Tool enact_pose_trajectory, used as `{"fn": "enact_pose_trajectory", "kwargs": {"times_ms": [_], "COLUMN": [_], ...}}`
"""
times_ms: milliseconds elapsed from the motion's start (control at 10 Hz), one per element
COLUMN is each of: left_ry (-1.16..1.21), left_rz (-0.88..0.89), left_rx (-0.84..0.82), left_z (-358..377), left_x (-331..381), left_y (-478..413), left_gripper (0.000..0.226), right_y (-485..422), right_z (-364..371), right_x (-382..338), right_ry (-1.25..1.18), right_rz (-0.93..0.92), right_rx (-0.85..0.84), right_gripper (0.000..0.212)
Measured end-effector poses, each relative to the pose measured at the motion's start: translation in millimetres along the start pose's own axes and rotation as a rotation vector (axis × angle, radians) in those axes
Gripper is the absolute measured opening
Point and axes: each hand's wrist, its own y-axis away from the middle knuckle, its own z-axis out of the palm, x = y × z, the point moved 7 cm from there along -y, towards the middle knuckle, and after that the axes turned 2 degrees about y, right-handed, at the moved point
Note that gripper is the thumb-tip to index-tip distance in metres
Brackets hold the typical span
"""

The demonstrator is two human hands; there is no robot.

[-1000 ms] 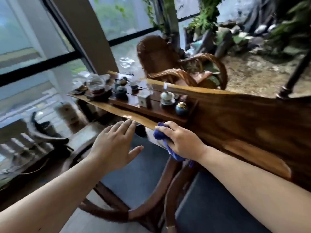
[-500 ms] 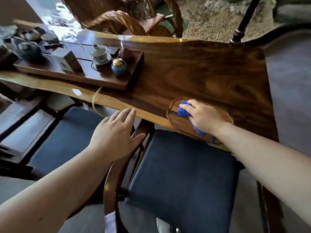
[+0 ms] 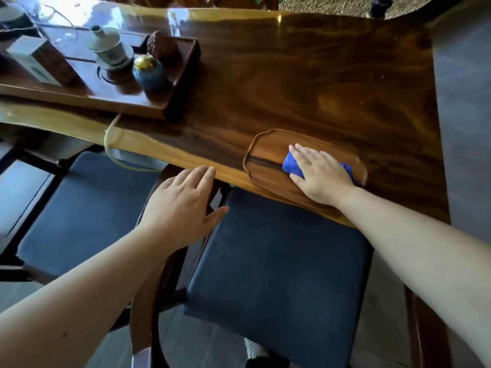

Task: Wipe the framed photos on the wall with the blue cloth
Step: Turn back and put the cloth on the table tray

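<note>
1. The cloth [image 3: 292, 166], blue and bunched, lies on the small tray [image 3: 265, 155] at the near edge of the table [image 3: 318, 83]. The right hand [image 3: 321, 176] lies flat on top of it.
2. The right fingers [image 3: 303, 152] are loosely spread and press down over the cloth. Whether they pinch it or only rest on it cannot be told, since the palm covers most of the fabric.
3. Blue shows at the tray's middle, beyond the fingertips, and again at the tray's right end, past the heel of the hand. So the cloth's long axis seems to run along the tray, left to right.
4. The left hand [image 3: 183, 208] hangs open and empty, fingers fairly wide, to the left of the tray and short of the table edge, above the chair [image 3: 279, 274]. The right hand is the nearer to the cloth; it is on it.
5. No framed photos and no wall are in view. Judging from this, the wiping has not begun, and the coming move turns on closing the right fingers around the cloth and lifting it off the tray.
6. Farther left of the tray, a long tea tray [image 3: 175, 102] carries a lidded cup [image 3: 109, 49], a small blue jar [image 3: 150, 73] and a box [image 3: 39, 62].
7. The tray's near rim is partly hidden by the right wrist, and the cloth's full outline cannot be made out.
</note>
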Motion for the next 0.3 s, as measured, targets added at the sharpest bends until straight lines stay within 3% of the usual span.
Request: {"fn": "enact_pose_trajectory", "kwargs": {"times_ms": [200, 300], "left_ry": [-0.034, -0.055], "left_rz": [0.034, -0.008], "left_rx": [0.025, 0.036], "left_z": [-7.4, -22.8], "left_x": [5.7, -5.9], "left_y": [-3.8, 8.4], "left_gripper": [0.081, 0.085], "right_y": [0.7, -2.3], "right_z": [-12.7, -45.9], "right_x": [-8.5, -51.3], "right_ry": [0.049, 0.019], "right_rz": [-0.005, -0.128], "right_rx": [-0.100, -0.010], "right_gripper": [0.076, 0.077]}}
